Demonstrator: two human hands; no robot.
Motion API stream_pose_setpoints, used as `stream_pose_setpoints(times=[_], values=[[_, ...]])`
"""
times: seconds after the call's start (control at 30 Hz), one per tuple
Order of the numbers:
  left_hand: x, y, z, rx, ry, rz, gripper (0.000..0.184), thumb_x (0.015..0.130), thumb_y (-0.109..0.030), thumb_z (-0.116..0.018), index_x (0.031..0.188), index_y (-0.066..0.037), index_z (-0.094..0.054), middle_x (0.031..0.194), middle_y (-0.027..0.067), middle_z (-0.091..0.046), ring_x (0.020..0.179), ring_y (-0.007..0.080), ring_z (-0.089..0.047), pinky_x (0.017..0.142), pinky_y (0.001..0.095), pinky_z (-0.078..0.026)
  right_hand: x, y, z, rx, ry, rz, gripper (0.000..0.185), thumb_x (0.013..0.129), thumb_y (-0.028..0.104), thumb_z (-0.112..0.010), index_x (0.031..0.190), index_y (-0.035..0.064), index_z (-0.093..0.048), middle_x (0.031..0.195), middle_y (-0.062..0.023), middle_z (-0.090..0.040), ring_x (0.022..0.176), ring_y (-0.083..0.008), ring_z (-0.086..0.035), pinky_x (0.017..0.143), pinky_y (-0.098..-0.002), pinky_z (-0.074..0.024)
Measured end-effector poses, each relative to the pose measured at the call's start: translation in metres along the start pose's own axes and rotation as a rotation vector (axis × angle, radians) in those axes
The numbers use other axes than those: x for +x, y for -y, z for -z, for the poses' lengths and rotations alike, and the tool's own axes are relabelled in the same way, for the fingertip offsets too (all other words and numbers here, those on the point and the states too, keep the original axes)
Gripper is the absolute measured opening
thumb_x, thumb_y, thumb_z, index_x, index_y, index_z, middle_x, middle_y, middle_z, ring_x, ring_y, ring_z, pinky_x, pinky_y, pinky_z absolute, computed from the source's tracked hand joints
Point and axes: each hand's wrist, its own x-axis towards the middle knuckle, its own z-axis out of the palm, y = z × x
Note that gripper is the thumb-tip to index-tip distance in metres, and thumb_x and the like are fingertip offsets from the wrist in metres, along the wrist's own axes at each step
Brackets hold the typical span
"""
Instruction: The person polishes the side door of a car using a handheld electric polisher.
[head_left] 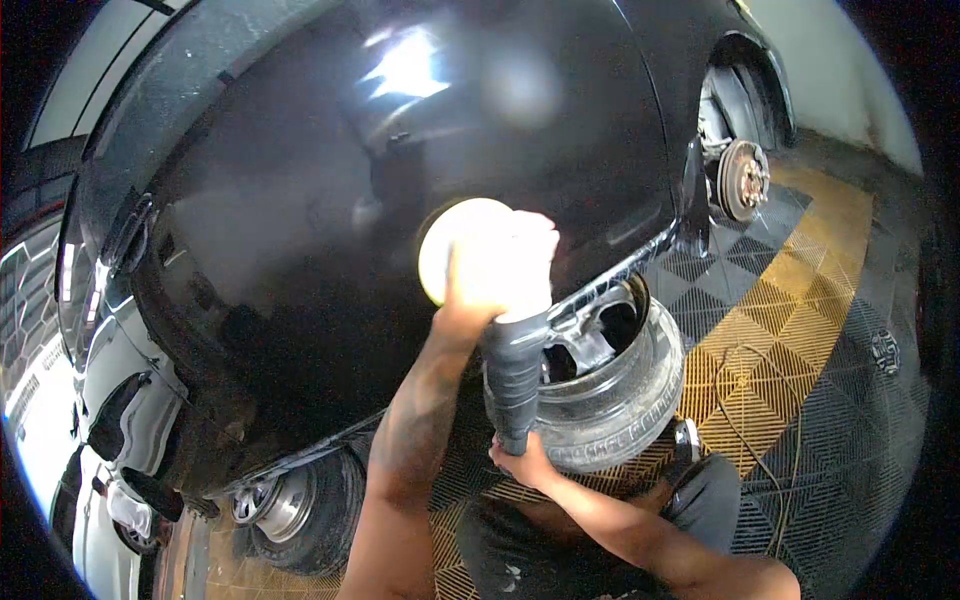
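The left hand (pixel 500 262) has its grip closed over the glare-washed head of a polisher (pixel 513 385), the right hand (pixel 523 462) wrapped round its handle end. Its pad (pixel 437 258) meets the black car's side (pixel 300 230). A wheel (pixel 625 415) crowds the handle; nearby are another wheel (pixel 310 515), an exposed brake disc (pixel 738 182) and a cord (pixel 721 400) across floor tiles (pixel 825 250).

Left hand (pixel 490 268) raised and clasping, right hand (pixel 526 464) curled lower, forearms (pixel 415 420) bare
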Motion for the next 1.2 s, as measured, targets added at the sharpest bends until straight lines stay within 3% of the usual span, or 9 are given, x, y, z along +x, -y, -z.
stream_pose_setpoints(times=[0.13, 0.27, 0.43, 0.57, 0.7, 0.83, 0.93, 1.03, 1.2], values=[[-0.01, -0.07, 0.084, 0.232, -0.198, 0.119, 0.033, 0.084, -0.024, -0.075, 0.102, 0.003, -0.074, 0.098, 0.0158, -0.076, 0.09, 0.0255, -0.075, 0.086, 0.0361, -0.059, 0.01, 0.018, -0.012, -0.218, -0.004, 0.213, 0.017, 0.083, 0.009, -0.079, 0.093, 0.0045, -0.066, 0.083, -0.0021, -0.068, 0.08, -0.014, -0.065, 0.074, -0.0348, -0.0531], [0.004, -0.089, 0.178, 0.491, -0.367, -0.008, 0.028, 0.086, -0.017, -0.075, 0.105, 0.004, -0.074, 0.101, 0.0157, -0.076, 0.091, 0.0239, -0.074, 0.086, 0.035, -0.059, 0.035, 0.124, -0.013, -0.351, 0.07, 0.324, 0.057, 0.08, 0.028, -0.086, 0.126, 0.0042, -0.063, 0.114, -0.0114, -0.071, 0.105, -0.0198, -0.066, 0.096, -0.0377, -0.0508], [0.069, -0.087, 0.294, 0.774, -0.611, -0.157, 0.024, 0.088, -0.009, -0.075, 0.108, 0.005, -0.074, 0.105, 0.0156, -0.076, 0.092, 0.0218, -0.074, 0.087, 0.0336, -0.059, 0.065, 0.26, 0.001, -0.466, 0.301, 0.463, 0.094, 0.091, 0.022, -0.073, 0.163, 0.0138, -0.014, 0.115, -0.0209, -0.068, 0.108, -0.0245, -0.066, 0.099, -0.0361, -0.0474], [0.122, -0.081, 0.326, 0.183, -0.707, 0.054, 0.024, 0.089, -0.006, -0.076, 0.11, 0.007, -0.073, 0.105, 0.016, -0.075, 0.092, 0.0203, -0.073, 0.085, 0.0325, -0.06, 0.079, 0.324, 0.005, -0.704, 0.282, 0.79, 0.084, 0.097, 0.025, -0.064, 0.164, 0.0145, -0.015, 0.135, -0.0359, -0.056, 0.123, -0.0505, -0.058, 0.107, -0.0476, -0.0449], [0.168, -0.07, 0.285, 0.305, -0.655, -0.046, 0.027, 0.087, -0.007, -0.08, 0.11, 0.006, -0.074, 0.101, 0.0147, -0.076, 0.09, 0.0181, -0.073, 0.083, 0.0318, -0.06, 0.085, 0.342, 0.029, -0.749, 0.119, 0.735, 0.08, 0.099, 0.036, -0.06, 0.164, 0.0193, -0.015, 0.105, -0.0335, -0.068, 0.098, -0.0518, -0.067, 0.09, -0.0527, -0.0531], [0.233, -0.055, 0.234, 0.702, -0.565, -0.115, 0.027, 0.09, -0.015, -0.077, 0.11, 0.003, -0.075, 0.108, 0.0122, -0.077, 0.102, 0.0181, -0.071, 0.093, 0.0317, -0.056, 0.087, 0.35, 0.073, -0.696, -0.037, 0.696, 0.08, 0.099, 0.037, -0.06, 0.164, 0.0202, -0.016, 0.095, -0.0337, -0.07, 0.089, -0.0518, -0.069, 0.085, -0.052, -0.0557], [0.277, -0.086, 0.148, 0.525, -0.759, 0.017, 0.035, 0.09, -0.027, -0.075, 0.11, 0.001, -0.075, 0.106, 0.0147, -0.077, 0.097, 0.0237, -0.074, 0.089, 0.0339, -0.056, 0.09, 0.355, 0.104, -0.671, -0.2, 0.645, 0.079, 0.098, 0.038, -0.061, 0.164, 0.0233, -0.018, 0.098, -0.0345, -0.07, 0.092, -0.0501, -0.07, 0.086, -0.0503, -0.0562], [0.3, -0.085, 0.083, 0.404, -0.82, -0.149, 0.045, 0.093, -0.028, -0.07, 0.125, 0.004, -0.065, 0.123, 0.019, -0.071, 0.111, 0.0274, -0.068, 0.099, 0.0383, -0.051, 0.09, 0.36, 0.134, -0.62, -0.316, 0.57, 0.079, 0.099, 0.037, -0.061, 0.164, 0.0254, -0.018, 0.107, -0.0316, -0.071, 0.099, -0.0441, -0.072, 0.089, -0.0432, -0.0553], [0.249, -0.081, -0.042, 0.514, -0.718, -0.551, 0.048, 0.088, -0.014, -0.072, 0.13, 0.005, -0.058, 0.126, 0.0246, -0.065, 0.12, 0.0356, -0.063, 0.104, 0.0429, -0.048, 0.098, 0.36, 0.193, -0.502, -0.44, 0.518, 0.078, 0.102, 0.037, -0.06, 0.165, 0.0266, -0.016, 0.091, -0.0146, -0.072, 0.068, -0.021, -0.069, 0.067, -0.0344, -0.0567]])
